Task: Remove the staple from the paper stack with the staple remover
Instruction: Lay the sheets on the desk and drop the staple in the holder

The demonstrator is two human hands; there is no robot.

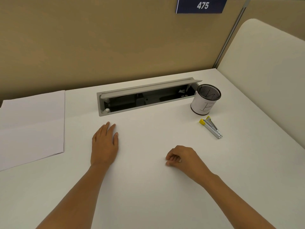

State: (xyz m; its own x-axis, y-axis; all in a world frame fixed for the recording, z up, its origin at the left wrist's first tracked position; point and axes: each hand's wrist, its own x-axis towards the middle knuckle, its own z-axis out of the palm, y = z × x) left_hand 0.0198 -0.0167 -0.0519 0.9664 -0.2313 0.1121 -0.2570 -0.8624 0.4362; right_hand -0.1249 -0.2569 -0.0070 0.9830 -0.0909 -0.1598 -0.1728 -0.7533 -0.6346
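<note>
The right hand [183,158] is rested on the white desk [148,195] with its fingers curled inward and the thumb drawn close to the index fingertip. Nothing is seen between them, and whether anything as small as a staple is pinched cannot be told. Beyond it and to the left, the left hand [104,144] is laid palm down, fingers straight and together, with nothing held.

The staple remover [212,127] is found lying flat, beyond and to the right of the right-hand knuckles, well apart from them and untouched. The paper stack [31,128] is placed well to the left of the left-hand fingers, also untouched; no staple can be made out on it.

Just past the remover a mesh cup [205,100] wrapped in paper is stood, and ahead of the left fingertips an open cable tray [145,96] is set into the desk.

The work is judged to be not yet begun. Next, the remover would need to be gripped by the right hand, the stack drawn nearer and pinned by the left, and the stapled corner located.
</note>
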